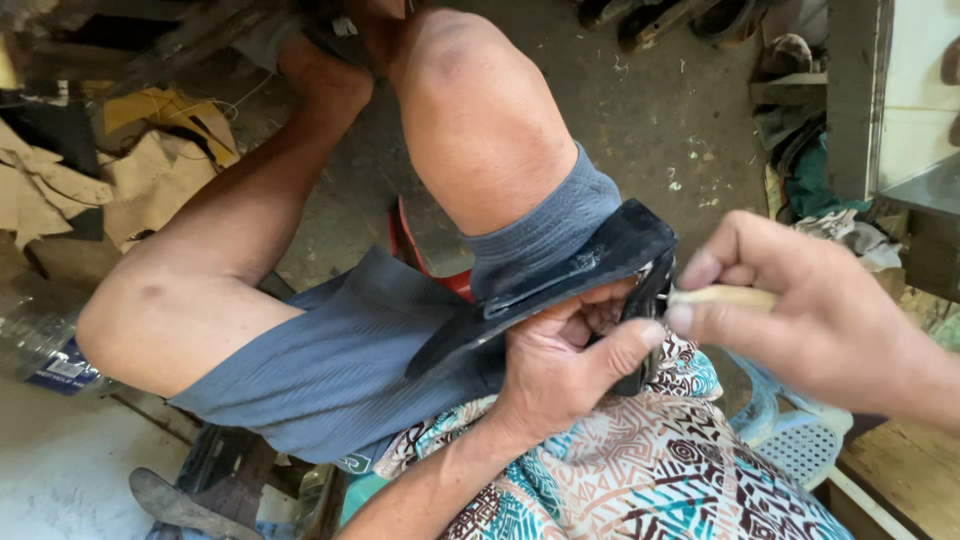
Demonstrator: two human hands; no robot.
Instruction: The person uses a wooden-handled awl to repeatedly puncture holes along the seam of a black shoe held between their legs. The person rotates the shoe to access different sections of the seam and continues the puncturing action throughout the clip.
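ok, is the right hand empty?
No. The right hand grips a pale wooden tool handle, its tip set against the black sole that the left hand holds.

At the left edge of the frame, low beside my knee, a clear plastic bottle (35,335) lies on the floor. A label (62,370) wraps around it. The label is dark blue with a small white patch. The bottle looks crushed and see-through. I see no signs and no screens anywhere else around me.
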